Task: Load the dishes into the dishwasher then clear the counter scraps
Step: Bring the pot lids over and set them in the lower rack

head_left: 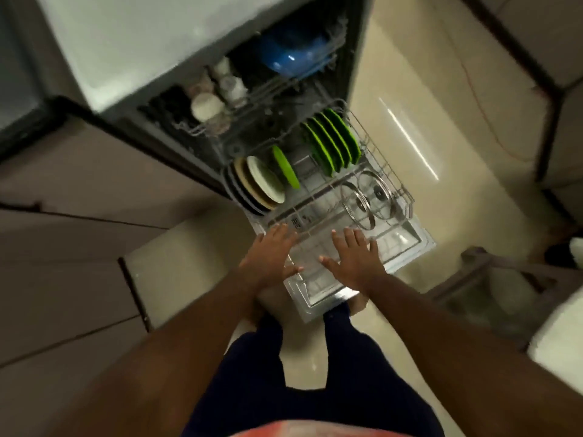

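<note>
The dishwasher stands open, its door [407, 244] folded down flat and the lower rack [383, 159] pulled out over it. The rack holds several green plates [334, 140], a lone green plate [285, 167], cream and white plates [263, 184] and two glass lids [367, 200]. In the upper rack sit a blue bowl [291, 56] and pale cups [206, 107]. My left hand [268, 258] and my right hand [355, 258] hover with fingers spread straight over the rack's near edge. Neither holds anything.
A pale counter top [151, 36] runs above the dishwasher. Brown cabinet fronts [79, 247] line the left. Beige tiled floor [419, 89] lies to the right, with a stool or stand [492, 272] at the right edge. My legs stand at the door's near end.
</note>
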